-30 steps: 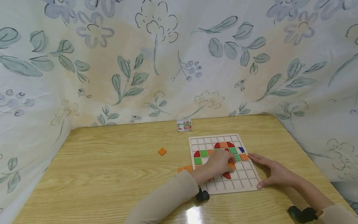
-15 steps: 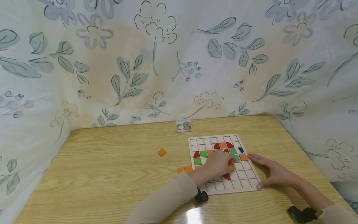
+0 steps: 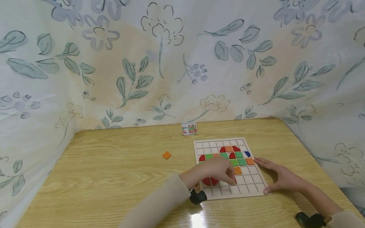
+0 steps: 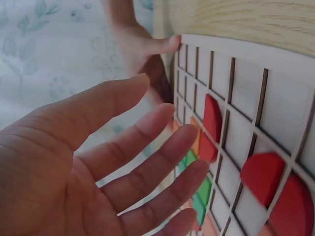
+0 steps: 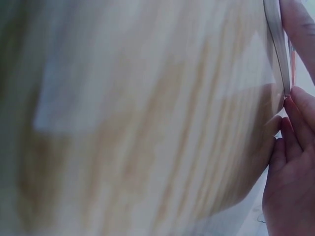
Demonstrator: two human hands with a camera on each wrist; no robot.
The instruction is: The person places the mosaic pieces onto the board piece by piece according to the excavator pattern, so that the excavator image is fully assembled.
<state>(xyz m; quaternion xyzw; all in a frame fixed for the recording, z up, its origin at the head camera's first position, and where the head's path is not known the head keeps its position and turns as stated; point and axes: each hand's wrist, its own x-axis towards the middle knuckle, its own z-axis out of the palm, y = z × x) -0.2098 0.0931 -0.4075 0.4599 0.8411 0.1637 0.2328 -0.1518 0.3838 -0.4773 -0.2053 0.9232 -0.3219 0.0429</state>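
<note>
A pale wooden grid board [image 3: 249, 189] lies on the table, with red rounded pieces, green squares and orange squares in several cells. My left hand [image 3: 218, 169] hovers over the board's left half, thumb and fingers apart. In the left wrist view the left hand [image 4: 133, 167] holds nothing, beside red rounded pieces [image 4: 266, 179]. An orange square tile [image 3: 237, 171] lies in a cell just right of that hand. With thumb and fingertips, my right hand [image 3: 285, 179] touches the board's right edge. A dark blue piece [image 3: 247, 154] sits in a cell near that edge.
A small card with a coloured grid pattern [image 3: 189, 129] lies at the table's back edge. One loose orange tile [image 3: 166, 155] is left of the board. More orange tiles beside the board are mostly hidden behind the left forearm [image 3: 159, 202]. Floral cloth [image 3: 171, 63] surrounds the table.
My left hand has let go of the orange square tile, which stays on the board. That hand has moved slightly left and nearer, uncovering several pieces. The right hand keeps its place.
</note>
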